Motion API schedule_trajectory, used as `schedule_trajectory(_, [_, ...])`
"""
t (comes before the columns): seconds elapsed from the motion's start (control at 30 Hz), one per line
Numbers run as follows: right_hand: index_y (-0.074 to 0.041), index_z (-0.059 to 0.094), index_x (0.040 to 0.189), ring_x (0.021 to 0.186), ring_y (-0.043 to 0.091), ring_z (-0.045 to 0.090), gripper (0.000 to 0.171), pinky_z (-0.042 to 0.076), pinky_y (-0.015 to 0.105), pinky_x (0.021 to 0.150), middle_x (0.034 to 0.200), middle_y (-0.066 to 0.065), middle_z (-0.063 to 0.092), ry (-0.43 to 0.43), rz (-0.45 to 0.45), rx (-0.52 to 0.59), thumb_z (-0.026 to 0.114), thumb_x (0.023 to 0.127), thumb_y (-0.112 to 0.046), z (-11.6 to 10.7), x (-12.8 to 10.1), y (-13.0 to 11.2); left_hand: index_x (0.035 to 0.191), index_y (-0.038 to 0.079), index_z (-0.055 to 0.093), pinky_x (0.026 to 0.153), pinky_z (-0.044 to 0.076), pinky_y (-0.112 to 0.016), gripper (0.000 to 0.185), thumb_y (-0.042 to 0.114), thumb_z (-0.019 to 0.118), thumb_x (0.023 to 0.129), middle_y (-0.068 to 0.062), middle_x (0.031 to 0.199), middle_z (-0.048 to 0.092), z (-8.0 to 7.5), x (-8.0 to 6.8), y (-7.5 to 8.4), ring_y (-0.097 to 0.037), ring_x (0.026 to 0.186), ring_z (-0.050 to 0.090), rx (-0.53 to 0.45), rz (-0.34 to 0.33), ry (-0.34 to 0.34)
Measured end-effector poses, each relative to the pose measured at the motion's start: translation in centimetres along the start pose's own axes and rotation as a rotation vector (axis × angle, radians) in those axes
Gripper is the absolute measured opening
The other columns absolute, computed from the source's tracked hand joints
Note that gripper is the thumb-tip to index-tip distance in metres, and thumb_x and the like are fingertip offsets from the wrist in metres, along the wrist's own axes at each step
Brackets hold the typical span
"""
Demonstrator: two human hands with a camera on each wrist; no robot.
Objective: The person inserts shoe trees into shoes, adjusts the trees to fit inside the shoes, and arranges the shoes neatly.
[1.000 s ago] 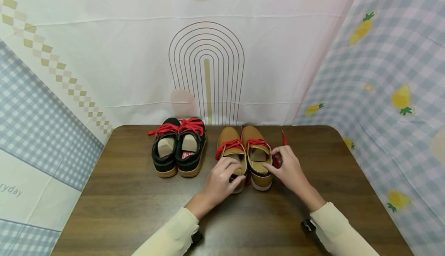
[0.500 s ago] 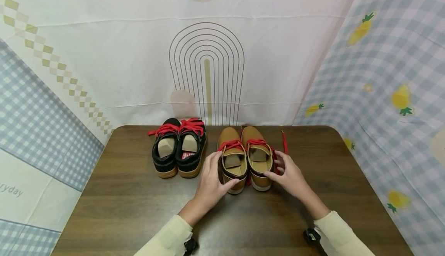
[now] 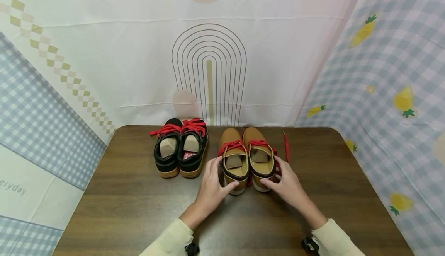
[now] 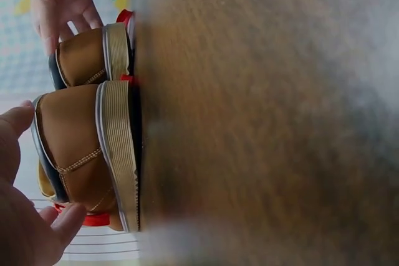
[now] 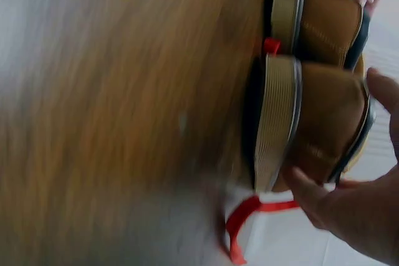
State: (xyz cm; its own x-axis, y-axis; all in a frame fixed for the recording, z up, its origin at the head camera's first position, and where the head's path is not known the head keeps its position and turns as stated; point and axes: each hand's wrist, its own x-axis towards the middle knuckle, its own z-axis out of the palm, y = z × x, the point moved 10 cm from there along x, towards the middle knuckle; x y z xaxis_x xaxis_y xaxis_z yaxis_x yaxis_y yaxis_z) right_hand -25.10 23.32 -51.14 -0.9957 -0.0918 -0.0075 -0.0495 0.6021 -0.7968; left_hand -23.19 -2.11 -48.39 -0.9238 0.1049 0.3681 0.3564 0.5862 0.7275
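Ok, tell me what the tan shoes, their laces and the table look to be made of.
Tan shoes: uppers look like matte suede or nubuck, no shine, with contrast stitching; the soles look like ribbed rubber, though foam is possible.
Laces: flat red woven fabric, matte.
Table: dark brown wood grain with a smooth, low sheen; whether veneer, laminate or solid wood cannot be told.

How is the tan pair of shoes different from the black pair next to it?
The tan pair has brown uppers; the black pair has black uppers on tan soles. The tan pair is cupped at the heels by the left hand and right hand; the black pair stands untouched. The tan pair sits to the right, the black pair to the left. Both have red laces and stand side by side on the table, toes toward the backdrop.
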Motion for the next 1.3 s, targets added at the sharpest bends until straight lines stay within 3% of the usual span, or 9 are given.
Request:
schedule_trajectory(0.2, [-0.003,0.027,0.160,0.136,0.045,0.052,0.096,0.052,0.053,0.104,0.157,0.026,0.036,0.021,0.029,0.027,0.085,0.087,-0.028,0.4,-0.3,-0.4,0.150,0.002,0.042,0.093,0.059,-0.040,0.089,0.027,0.091,0.080,-0.016,0.141,0.051,0.6,0.0,-0.8,-0.028,0.121,0.060,-0.148,-0.091,-0.044])
schedule_trajectory(0.37, [-0.005,0.031,0.159,0.132,0.044,0.056,0.093,0.055,0.050,0.101,0.153,0.025,0.040,0.022,0.027,0.041,0.085,0.087,-0.027,0.7,-0.1,-0.6,0.148,-0.001,0.045,0.089,0.061,-0.034,0.084,0.022,0.090,0.081,-0.018,0.140,0.052,0.8,0.2,-1.1,-0.031,0.123,0.059,-0.222,-0.122,-0.051])
schedule_trajectory(0.7, [-0.003,0.039,0.154,0.125,0.039,0.062,0.087,0.059,0.046,0.096,0.146,0.024,0.048,0.048,-0.028,0.021,0.087,0.085,-0.024,1.2,1.5,-1.8,0.148,-0.004,0.047,0.090,0.061,-0.037,0.078,0.018,0.087,0.085,-0.021,0.144,0.050,0.0,1.8,-1.5,-0.036,0.126,0.059,-0.148,-0.155,-0.088])
schedule_trajectory(0.97, [-0.003,0.039,0.154,0.124,0.038,0.063,0.087,0.059,0.047,0.095,0.146,0.024,0.047,0.048,-0.027,0.009,0.087,0.085,-0.027,1.9,2.5,-2.2,0.151,-0.003,0.043,0.089,0.061,-0.035,0.075,0.019,0.081,0.091,-0.023,0.152,0.047,-0.5,2.9,-1.7,-0.034,0.114,0.068,-0.074,-0.189,-0.148])
schedule_trajectory(1.3, [-0.003,0.037,0.155,0.123,0.038,0.064,0.087,0.059,0.049,0.094,0.150,0.026,0.044,0.054,-0.002,-0.019,0.085,0.086,-0.029,2.1,3.1,-1.8,0.154,-0.001,0.042,0.092,0.057,-0.046,0.075,0.023,0.079,0.092,-0.022,0.153,0.050,-0.2,3.7,-2.0,-0.029,0.102,0.069,0.020,-0.215,-0.187])
